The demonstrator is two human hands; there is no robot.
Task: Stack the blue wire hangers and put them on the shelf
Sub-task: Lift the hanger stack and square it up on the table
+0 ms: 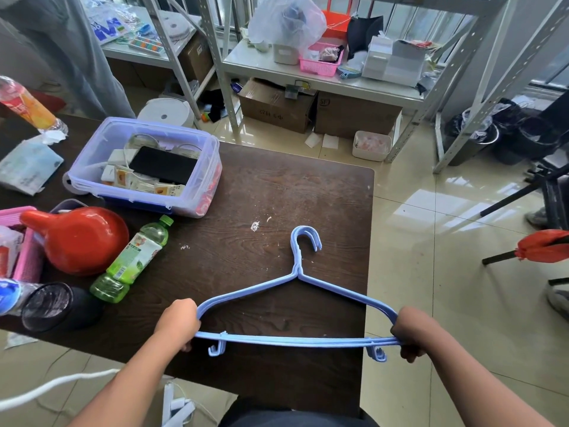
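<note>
Two hands [178, 322] [411, 332], stacked blue hangers [297, 340]

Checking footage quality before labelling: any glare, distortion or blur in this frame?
Head view: daylight glares off the glossy floor tiles; wide-angle bending bows the grey metal shelf uprights; the stacked blue wire hangers and both gripping hands, left hand and right hand, look sharp.

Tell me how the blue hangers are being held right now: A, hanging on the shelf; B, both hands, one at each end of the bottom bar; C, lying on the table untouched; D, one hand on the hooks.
B: the left hand and right hand each grip one end of the blue hangers, held together over the table.
</note>
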